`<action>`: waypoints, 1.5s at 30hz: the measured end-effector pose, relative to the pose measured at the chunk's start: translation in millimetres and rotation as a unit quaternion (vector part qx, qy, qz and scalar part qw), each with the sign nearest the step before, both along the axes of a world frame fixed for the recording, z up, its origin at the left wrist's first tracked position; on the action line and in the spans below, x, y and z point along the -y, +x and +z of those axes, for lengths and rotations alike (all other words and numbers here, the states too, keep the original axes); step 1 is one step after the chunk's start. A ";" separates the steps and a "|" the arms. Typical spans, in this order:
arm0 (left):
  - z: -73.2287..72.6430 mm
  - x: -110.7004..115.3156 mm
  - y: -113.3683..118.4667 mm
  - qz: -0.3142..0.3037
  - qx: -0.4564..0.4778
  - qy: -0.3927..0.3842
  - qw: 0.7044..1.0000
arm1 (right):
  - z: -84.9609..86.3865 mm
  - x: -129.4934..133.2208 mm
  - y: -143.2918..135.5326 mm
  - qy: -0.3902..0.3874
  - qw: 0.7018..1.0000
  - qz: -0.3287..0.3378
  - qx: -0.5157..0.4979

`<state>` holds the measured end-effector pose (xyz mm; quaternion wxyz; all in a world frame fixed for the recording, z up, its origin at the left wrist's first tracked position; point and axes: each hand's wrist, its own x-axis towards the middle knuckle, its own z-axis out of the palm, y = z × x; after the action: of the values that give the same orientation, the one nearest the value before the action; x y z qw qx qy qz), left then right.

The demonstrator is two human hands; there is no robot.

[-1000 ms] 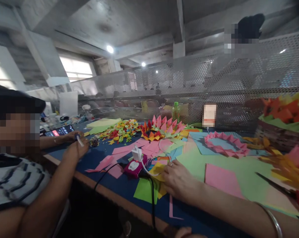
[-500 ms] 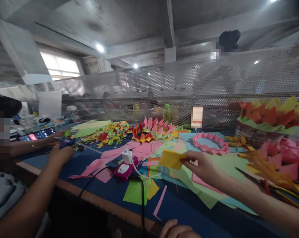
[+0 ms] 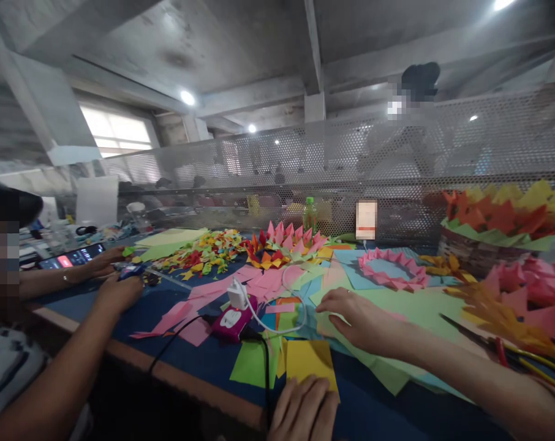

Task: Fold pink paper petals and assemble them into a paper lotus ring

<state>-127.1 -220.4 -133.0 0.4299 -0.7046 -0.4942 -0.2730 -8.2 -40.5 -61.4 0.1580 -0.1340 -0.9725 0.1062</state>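
Note:
My right hand point(image 3: 355, 321) is over the pale green sheets point(image 3: 394, 306), its fingers stretched out with nothing between them. At the bottom, my left hand point(image 3: 302, 409) lies palm down on the near edge of a yellow paper sheet point(image 3: 310, 361). Its fingers are laid out over the paper, and the thumb is hidden. Green paper squares point(image 3: 252, 361) are just left of the yellow sheet. Farther back sit a pink ring of folded paper point(image 3: 392, 269) and a pink folded-paper flower shape point(image 3: 296, 239).
A purple power strip point(image 3: 229, 321) with a white charger point(image 3: 236, 294) stands mid-table, its black cable point(image 3: 267, 380) hanging over the edge. Scissors point(image 3: 502, 352) lie right. At left, a co-worker's hands point(image 3: 121, 291) work beside a paper-scrap heap point(image 3: 204, 251). A perforated screen point(image 3: 268, 165) runs behind.
The yellow paper has left my right hand, and a yellow sheet now lies under my left. My right hand's pinch has opened. My left hand has moved up onto the table.

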 end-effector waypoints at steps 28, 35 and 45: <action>-19.7 9.0 -27.0 0.052 -0.037 -0.086 0.994 | -30.1 -90.8 -62.3 0.148 0.983 -0.050 0.099; -19.0 9.1 -32.1 0.053 -0.076 -0.086 0.992 | -29.4 -91.8 -65.8 0.166 0.980 -0.050 0.097; -14.8 9.4 -31.6 0.057 -0.088 -0.100 0.989 | -23.0 -98.3 -42.6 0.134 0.986 -0.037 0.090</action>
<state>-158.8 -229.9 -147.8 0.4134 -0.7360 -0.5190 -0.1342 -50.8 57.8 -84.3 0.0897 -0.1561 -0.9827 -0.0436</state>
